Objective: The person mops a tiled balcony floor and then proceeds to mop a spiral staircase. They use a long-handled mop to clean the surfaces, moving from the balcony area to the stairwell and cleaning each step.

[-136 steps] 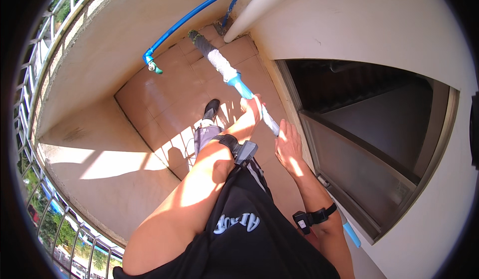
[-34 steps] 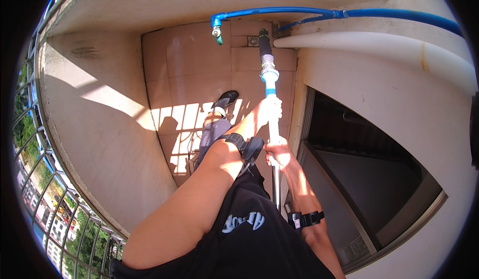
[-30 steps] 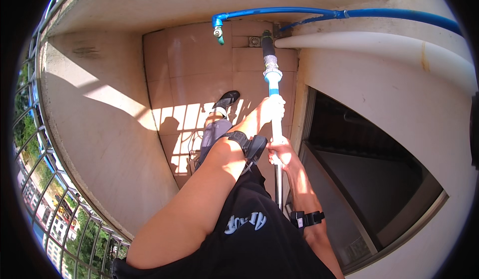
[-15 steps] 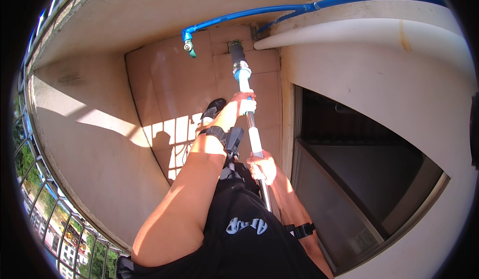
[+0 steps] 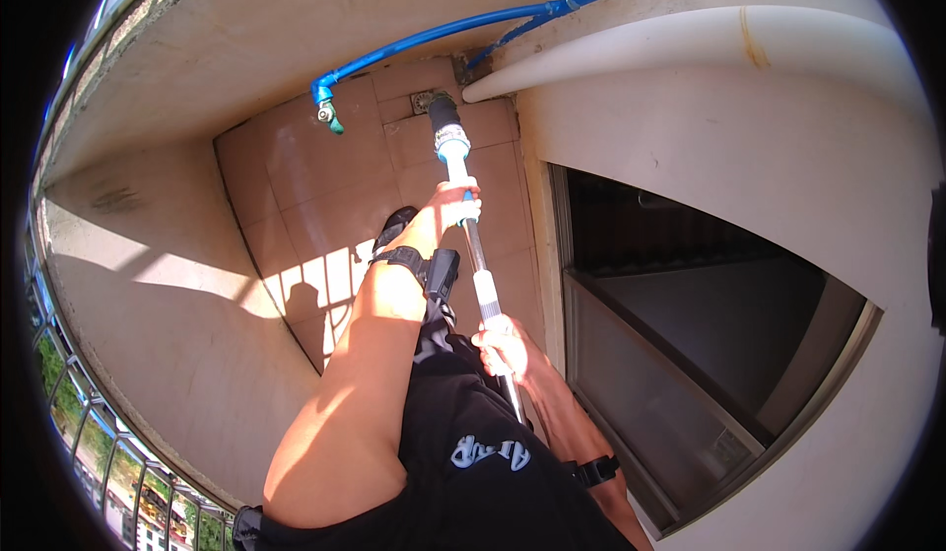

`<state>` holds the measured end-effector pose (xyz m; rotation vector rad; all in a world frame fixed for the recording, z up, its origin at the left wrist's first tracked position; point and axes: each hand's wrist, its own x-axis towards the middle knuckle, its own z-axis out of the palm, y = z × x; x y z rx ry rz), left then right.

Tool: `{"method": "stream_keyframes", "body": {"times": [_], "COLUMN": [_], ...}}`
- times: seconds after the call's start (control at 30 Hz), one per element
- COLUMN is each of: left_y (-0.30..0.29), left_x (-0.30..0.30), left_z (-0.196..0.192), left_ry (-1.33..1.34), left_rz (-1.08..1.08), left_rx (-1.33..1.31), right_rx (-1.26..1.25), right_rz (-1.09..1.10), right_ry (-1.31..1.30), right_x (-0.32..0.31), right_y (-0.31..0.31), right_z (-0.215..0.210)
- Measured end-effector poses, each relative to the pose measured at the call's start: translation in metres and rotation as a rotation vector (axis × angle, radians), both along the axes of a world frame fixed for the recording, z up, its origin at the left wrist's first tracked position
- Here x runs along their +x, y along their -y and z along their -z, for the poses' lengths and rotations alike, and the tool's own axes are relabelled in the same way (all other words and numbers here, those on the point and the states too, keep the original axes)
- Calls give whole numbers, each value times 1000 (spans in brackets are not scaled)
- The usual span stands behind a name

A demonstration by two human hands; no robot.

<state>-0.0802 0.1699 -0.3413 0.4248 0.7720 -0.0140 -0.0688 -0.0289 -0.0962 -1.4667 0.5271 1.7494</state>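
Note:
I hold a mop with a long metal pole [image 5: 476,245] in both hands, tilted away from my body. My left hand [image 5: 457,201] is closed around the upper part of its white and blue sleeve, close to the mop head. Lower down, my right hand [image 5: 505,345] wraps round the pole, just under a white ribbed grip [image 5: 488,296]. At the far end, the dark, tightly bunched mop head [image 5: 445,113] is beside a small square floor drain [image 5: 423,103]; whether it touches the tiles I cannot tell.
A blue water pipe [image 5: 434,34] with a green-handled tap [image 5: 330,117] runs along the far wall. A thick white pipe [image 5: 631,53] comes down beside it. To the right is a sliding window [image 5: 680,354]; at the left, a metal railing [image 5: 99,423]. My dark shoe [image 5: 396,226] stands on pinkish tiles.
The mop head has shifted slightly right of the drain, which now shows more. My hands are a little farther apart on the mop. The whole view has turned somewhat.

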Motion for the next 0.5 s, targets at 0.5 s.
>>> {"method": "stream_keyframes", "body": {"times": [0.5], "left_y": [-7], "left_x": [-2], "left_z": [2], "left_ry": [-118], "left_rz": [-122], "left_rx": [-89], "right_rx": [84], "right_rz": [-39], "right_ry": [-21], "right_x": [-5], "right_y": [-8], "right_z": [-12]}}
